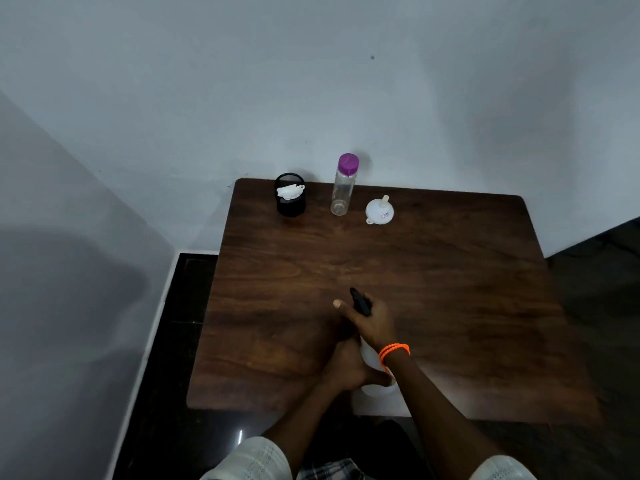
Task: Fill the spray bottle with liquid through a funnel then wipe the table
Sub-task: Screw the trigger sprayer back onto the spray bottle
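Note:
A white translucent spray bottle [375, 388] with a black spray head [360, 301] stands near the table's front edge. My left hand [346, 365] grips its body. My right hand [372, 323], with an orange bead bracelet on the wrist, grips the black spray head from above. At the back of the brown wooden table [450, 289] a white funnel [380, 210] lies upside down. A clear bottle with a purple cap [343, 185] stands left of it. A black cup holding a white cloth [290, 195] stands further left.
The table stands against a white wall at the back, with another wall at the left. Dark glossy floor lies around it. My knees show below the front edge.

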`<state>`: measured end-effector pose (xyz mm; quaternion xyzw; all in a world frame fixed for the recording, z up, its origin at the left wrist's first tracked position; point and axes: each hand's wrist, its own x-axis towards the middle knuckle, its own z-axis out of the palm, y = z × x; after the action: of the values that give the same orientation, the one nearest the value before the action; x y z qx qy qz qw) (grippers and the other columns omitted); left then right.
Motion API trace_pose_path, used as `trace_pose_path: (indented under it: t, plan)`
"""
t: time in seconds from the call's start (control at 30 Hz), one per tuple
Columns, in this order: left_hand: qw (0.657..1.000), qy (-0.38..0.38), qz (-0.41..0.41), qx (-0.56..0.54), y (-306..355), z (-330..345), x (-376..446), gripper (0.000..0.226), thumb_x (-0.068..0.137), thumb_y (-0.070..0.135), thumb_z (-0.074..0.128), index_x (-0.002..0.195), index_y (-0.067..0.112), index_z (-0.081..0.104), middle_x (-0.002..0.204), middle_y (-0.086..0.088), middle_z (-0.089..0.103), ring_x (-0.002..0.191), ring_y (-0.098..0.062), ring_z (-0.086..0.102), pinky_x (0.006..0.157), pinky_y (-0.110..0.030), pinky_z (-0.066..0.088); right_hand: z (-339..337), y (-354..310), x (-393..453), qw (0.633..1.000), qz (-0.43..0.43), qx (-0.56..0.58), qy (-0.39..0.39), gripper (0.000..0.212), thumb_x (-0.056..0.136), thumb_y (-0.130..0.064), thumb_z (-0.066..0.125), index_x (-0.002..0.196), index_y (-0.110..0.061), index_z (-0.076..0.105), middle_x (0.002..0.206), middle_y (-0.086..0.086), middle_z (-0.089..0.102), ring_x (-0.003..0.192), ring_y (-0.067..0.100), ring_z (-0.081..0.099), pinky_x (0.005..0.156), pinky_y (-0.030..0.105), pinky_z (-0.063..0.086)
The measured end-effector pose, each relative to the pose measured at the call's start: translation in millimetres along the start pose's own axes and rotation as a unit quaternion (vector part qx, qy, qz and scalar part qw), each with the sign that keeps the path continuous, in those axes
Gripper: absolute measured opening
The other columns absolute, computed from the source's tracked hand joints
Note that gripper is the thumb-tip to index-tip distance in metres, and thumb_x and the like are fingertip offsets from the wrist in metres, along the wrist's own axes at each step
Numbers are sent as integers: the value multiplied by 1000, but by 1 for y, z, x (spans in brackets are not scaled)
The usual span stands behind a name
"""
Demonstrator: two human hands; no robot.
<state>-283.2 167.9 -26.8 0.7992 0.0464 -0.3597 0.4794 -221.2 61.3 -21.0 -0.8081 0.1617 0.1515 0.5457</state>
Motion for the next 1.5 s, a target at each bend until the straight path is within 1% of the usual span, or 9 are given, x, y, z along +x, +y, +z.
trace_pose_path:
  t: [0.17, 0.3, 0.43, 0.57, 0.8, 0.97, 1.1, 1.3, 1.5]
  plan:
    - [999, -17, 12, 42, 14, 20, 2, 108, 47, 71, 70, 143, 25, 52, 137, 7, 60, 126, -9, 57, 90, -12, 39, -19, 8, -10, 999, 3, 18, 51, 45, 69, -59, 86, 80, -18, 70, 75, 0, 74, 72, 16, 71, 68, 36, 58]
    - [998, -46, 5, 47, 19, 26, 6, 105, 44, 65, 81, 139, 29, 54, 133, 12, 62, 116, 0, 59, 79, -7, 43, -32, 17, -16, 995, 18, 48, 83, 51, 66, -60, 87, 85, -15, 71, 79, 6, 74, 74, 19, 71, 71, 40, 58]
    - [993, -87, -25, 75, 19, 41, 14, 60, 68, 55, 79, 120, 40, 52, 117, 21, 53, 128, -11, 53, 91, -15, 39, -44, 24, -20, 993, 21, 67, 95, 55, 65, -59, 89, 84, -12, 70, 79, 9, 73, 74, 24, 71, 71, 44, 59]
    - [993, -71, 32, 90, 28, 44, 17, 100, 44, 51, 89, 135, 27, 55, 126, 13, 65, 111, -1, 62, 80, -14, 50, -55, 30, -22, 987, 35, 83, 136, 57, 64, -63, 88, 79, -12, 67, 75, 11, 70, 72, 30, 68, 69, 49, 58]
    - [988, -90, 82, 97, 37, 61, 26, 95, 43, 50, 89, 130, 28, 59, 121, 15, 68, 110, -1, 64, 90, -29, 57, -78, 42, -25, 982, 50, 109, 146, 55, 67, -64, 87, 86, -15, 71, 82, 5, 75, 79, 22, 72, 78, 46, 62]
    - [983, -113, 98, 110, 47, 71, 32, 92, 46, 48, 90, 130, 26, 60, 121, 13, 69, 110, -2, 64, 92, -29, 56, -96, 44, -33, 975, 57, 147, 157, 38, 75, -46, 89, 76, -15, 66, 65, -6, 65, 65, 11, 64, 66, 32, 54]
    - [977, -132, 114, 120, 54, 82, 33, 85, 50, 42, 93, 127, 22, 61, 118, 11, 70, 105, 2, 63, 88, -23, 54, -107, 53, -36, 967, 76, 156, 186, 43, 71, -54, 88, 83, -15, 73, 77, 5, 75, 76, 21, 73, 74, 41, 62]
    - [961, -170, 133, 172, 65, 100, 41, 102, 47, 57, 87, 137, 20, 57, 130, 8, 66, 119, -4, 61, 99, -28, 52, -126, 67, -45, 954, 71, 166, 239, 51, 69, -57, 88, 68, -14, 62, 59, -3, 57, 61, 14, 58, 64, 36, 53]
    - [956, -169, 145, 189, 75, 115, 49, 103, 40, 59, 90, 130, 19, 59, 122, 12, 66, 111, 0, 62, 92, -29, 56, -142, 78, -49, 941, 84, 160, 288, 62, 66, -69, 85, 84, -12, 69, 78, 12, 72, 74, 25, 70, 75, 45, 60]
